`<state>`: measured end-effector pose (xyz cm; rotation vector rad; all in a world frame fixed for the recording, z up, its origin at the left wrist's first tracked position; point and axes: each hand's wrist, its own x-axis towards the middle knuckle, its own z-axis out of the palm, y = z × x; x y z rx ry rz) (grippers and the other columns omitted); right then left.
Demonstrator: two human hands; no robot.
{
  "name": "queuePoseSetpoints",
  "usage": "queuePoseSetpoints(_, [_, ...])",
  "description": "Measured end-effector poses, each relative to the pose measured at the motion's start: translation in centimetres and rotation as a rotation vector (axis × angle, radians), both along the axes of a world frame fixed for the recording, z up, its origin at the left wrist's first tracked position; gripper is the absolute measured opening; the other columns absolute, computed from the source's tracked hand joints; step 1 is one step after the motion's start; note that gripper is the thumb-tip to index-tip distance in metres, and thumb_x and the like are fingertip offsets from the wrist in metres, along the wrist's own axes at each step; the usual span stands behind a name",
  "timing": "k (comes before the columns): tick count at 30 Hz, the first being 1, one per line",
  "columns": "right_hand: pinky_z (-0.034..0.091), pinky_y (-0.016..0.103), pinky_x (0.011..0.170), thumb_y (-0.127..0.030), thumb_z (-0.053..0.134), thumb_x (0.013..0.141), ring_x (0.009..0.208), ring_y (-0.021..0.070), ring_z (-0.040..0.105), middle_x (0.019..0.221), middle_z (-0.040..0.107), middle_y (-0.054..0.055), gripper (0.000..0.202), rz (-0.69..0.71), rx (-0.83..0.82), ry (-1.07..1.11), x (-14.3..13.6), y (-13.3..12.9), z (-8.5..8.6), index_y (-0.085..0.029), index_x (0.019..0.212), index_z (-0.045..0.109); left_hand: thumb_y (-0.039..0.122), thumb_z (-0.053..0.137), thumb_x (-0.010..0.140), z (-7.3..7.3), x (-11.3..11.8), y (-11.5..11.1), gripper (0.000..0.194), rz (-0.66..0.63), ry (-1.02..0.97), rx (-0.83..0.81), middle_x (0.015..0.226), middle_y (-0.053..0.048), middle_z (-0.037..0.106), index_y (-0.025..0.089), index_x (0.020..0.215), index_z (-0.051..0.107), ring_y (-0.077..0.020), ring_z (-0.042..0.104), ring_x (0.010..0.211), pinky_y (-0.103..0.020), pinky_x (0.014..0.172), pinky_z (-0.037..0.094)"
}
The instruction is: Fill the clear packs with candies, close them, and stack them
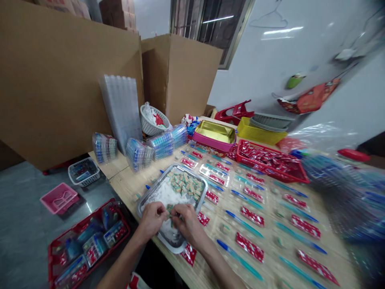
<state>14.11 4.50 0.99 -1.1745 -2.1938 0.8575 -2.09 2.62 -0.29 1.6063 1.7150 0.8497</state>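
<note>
Two bare forearms (128,255) run in from the near edge at six o'clock, angled inward so the left hand (155,218) and right hand (187,222) meet over the near part of a metal tray (202,202). Both hands are bent at the knuckles with fingers drawn nearly together, tip to tip around a small pastel block (170,208); which of them actually grips it I cannot tell. The other pastel blocks (186,184) are heaped at one o'clock from the hands, with white powder (159,193) at eleven, perhaps to keep them from sticking. The tray sits at the table's edge, probably so both wrists can work low without stretching. Around three o'clock, blue pens (240,259) and red spotted packets (249,247) lie in slanting rows, apparently spaced to keep each set distinct, while a red basket (302,173) at two o'clock holds more packets within reach, and a red crate (51,257) of filled packs (92,249) rests on the floor at eight o'clock
</note>
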Motion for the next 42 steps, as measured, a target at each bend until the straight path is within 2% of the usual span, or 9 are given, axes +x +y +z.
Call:
queuePoseSetpoints(6, [0.033, 0.032, 0.083, -0.002, 0.047, 0.069, 0.081, 0.0181, 0.055, 0.075, 0.061, 0.0, 0.02, -0.021, 0.014, 0.067, 0.9, -0.4, -0.2, -0.021, 0.07, 0.054, 0.017, 0.05, 0.065, -0.4, 0.1, 0.7, 0.011, 0.057, -0.062, 0.003, 0.056, 0.001, 0.058, 0.017, 0.058, 0.058, -0.0135, 0.051, 0.056, -0.025, 0.056, 0.035])
queuePoseSetpoints(10, [0.038, 0.03, 0.077, -0.009, 0.05, 0.07, 0.08, 0.0186, 0.055, 0.077, 0.061, 0.002, 0.012, -0.069, -0.079, 0.182, 1.5, -0.3, 0.2, -0.02, 0.068, 0.052, 0.02, 0.05, 0.066, -0.7, -0.3, 1.1, 0.01, 0.085, -0.1, 0.034, 0.056, 0.001, 0.055, 0.017, 0.059, 0.056, -0.0131, 0.049, 0.056, -0.024, 0.055, 0.035])
queuePoseSetpoints(15, [0.039, 0.028, 0.07, -0.013, 0.053, 0.072, 0.069, 0.017, 0.056, 0.067, 0.06, 0.0, 0.009, -0.105, -0.166, 0.218, 1.9, 0.0, 0.4, -0.02, 0.065, 0.053, 0.022, 0.051, 0.064, -0.6, -0.8, 1.1, 0.009, 0.078, -0.136, 0.037, 0.055, 0.001, 0.055, 0.017, 0.059, 0.055, -0.013, 0.05, 0.054, -0.024, 0.052, 0.035])
queuePoseSetpoints(22, [0.036, 0.033, 0.079, -0.012, 0.05, 0.076, 0.078, 0.0184, 0.056, 0.074, 0.062, 0.001, 0.011, -0.096, 0.095, 0.13, 1.2, -0.5, -0.5, -0.02, 0.07, 0.053, 0.025, 0.053, 0.062, -0.7, 0.3, 0.4, 0.013, 0.044, -0.389, -0.115, 0.053, 0.001, 0.058, 0.015, 0.067, 0.058, -0.0138, 0.054, 0.049, -0.024, 0.048, 0.039])
queuePoseSetpoints(25, [0.035, 0.033, 0.078, -0.011, 0.048, 0.078, 0.076, 0.018, 0.055, 0.072, 0.06, 0.001, 0.011, -0.096, 0.18, 0.139, 0.9, -0.7, -0.9, -0.02, 0.071, 0.052, 0.031, 0.06, 0.064, -1.0, 0.6, 0.2, 0.017, 0.052, -0.471, -0.113, 0.054, 0.001, 0.056, 0.015, 0.067, 0.058, -0.0122, 0.052, 0.049, -0.022, 0.047, 0.038])
queuePoseSetpoints(29, [0.036, 0.032, 0.077, -0.012, 0.049, 0.08, 0.076, 0.0175, 0.054, 0.072, 0.06, 0.0, 0.013, -0.099, 0.142, 0.185, 0.8, -1.0, -1.0, -0.02, 0.07, 0.052, 0.031, 0.072, 0.058, -1.3, 0.5, 0.3, 0.024, 0.06, -0.489, -0.022, 0.054, 0.003, 0.053, 0.014, 0.065, 0.057, -0.0091, 0.046, 0.049, -0.02, 0.047, 0.034])
queuePoseSetpoints(35, [0.038, 0.03, 0.079, -0.015, 0.05, 0.082, 0.08, 0.018, 0.055, 0.073, 0.06, 0.001, 0.015, -0.12, 0.078, 0.27, 1.1, -1.4, -1.0, -0.021, 0.068, 0.054, 0.029, 0.074, 0.058, -1.6, 0.2, 0.8, 0.023, 0.111, -0.51, 0.002, 0.055, 0.003, 0.054, 0.014, 0.065, 0.058, -0.0089, 0.046, 0.051, -0.02, 0.048, 0.034])
queuePoseSetpoints(39, [0.041, 0.03, 0.075, -0.019, 0.052, 0.08, 0.081, 0.0197, 0.056, 0.076, 0.062, 0.003, 0.011, -0.238, 0.039, 0.291, 1.9, -1.2, -1.0, -0.02, 0.069, 0.055, 0.027, 0.073, 0.058, -0.9, -0.3, 0.9, 0.021, 0.15, -0.538, 0.014, 0.054, 0.004, 0.052, 0.014, 0.063, 0.056, -0.0077, 0.043, 0.049, -0.019, 0.047, 0.031])
queuePoseSetpoints(42, [0.04, 0.034, 0.079, -0.014, 0.053, 0.075, 0.082, 0.0215, 0.058, 0.077, 0.065, 0.004, 0.01, -0.198, 0.004, 0.184, 2.3, -0.9, -0.8, -0.019, 0.071, 0.061, 0.025, 0.07, 0.057, 0.1, -0.5, 0.7, 0.019, 0.11, -0.603, -0.032, 0.054, 0.005, 0.051, 0.014, 0.066, 0.057, -0.0078, 0.043, 0.05, -0.019, 0.048, 0.031])
